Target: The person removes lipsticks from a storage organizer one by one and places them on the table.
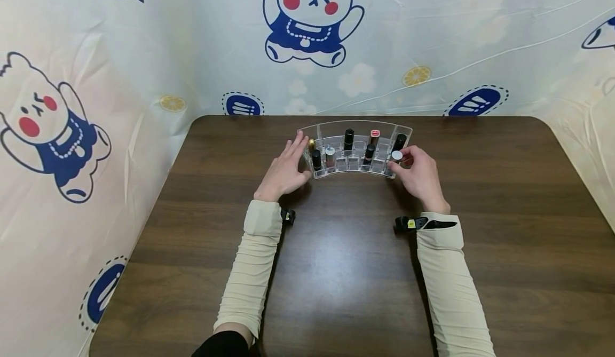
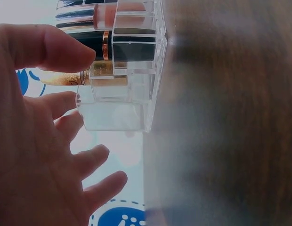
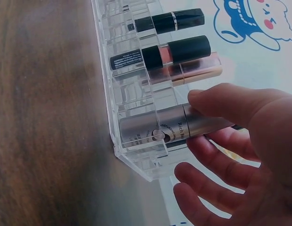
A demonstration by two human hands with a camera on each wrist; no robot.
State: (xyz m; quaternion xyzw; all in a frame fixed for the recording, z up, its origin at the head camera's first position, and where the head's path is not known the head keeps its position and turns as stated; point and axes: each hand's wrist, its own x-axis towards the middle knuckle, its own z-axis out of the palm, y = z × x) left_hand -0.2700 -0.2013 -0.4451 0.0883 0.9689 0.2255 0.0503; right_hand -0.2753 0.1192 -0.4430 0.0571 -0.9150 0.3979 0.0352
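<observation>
A clear, curved, tiered lipstick organizer (image 1: 354, 172) stands near the table's back edge, with several lipsticks in its slots. My right hand (image 1: 422, 180) pinches a silver lipstick tube (image 3: 150, 129) between thumb and fingers; the tube's lower end sits in the front slot at the right end. At the organizer's left end, my left hand (image 1: 283, 174) has its fingers extended along the side wall. In the left wrist view, its thumb overlaps a black lipstick (image 2: 133, 48) with a gold band, near a gold glittery tube (image 2: 61, 78).
A dark wooden table (image 1: 336, 271) spreads out in front of the organizer. Behind it hangs a pale printed curtain (image 1: 202, 42). Other lipsticks stand in the tiers, including a black one (image 1: 348, 139) and one with a pink top (image 1: 375, 133).
</observation>
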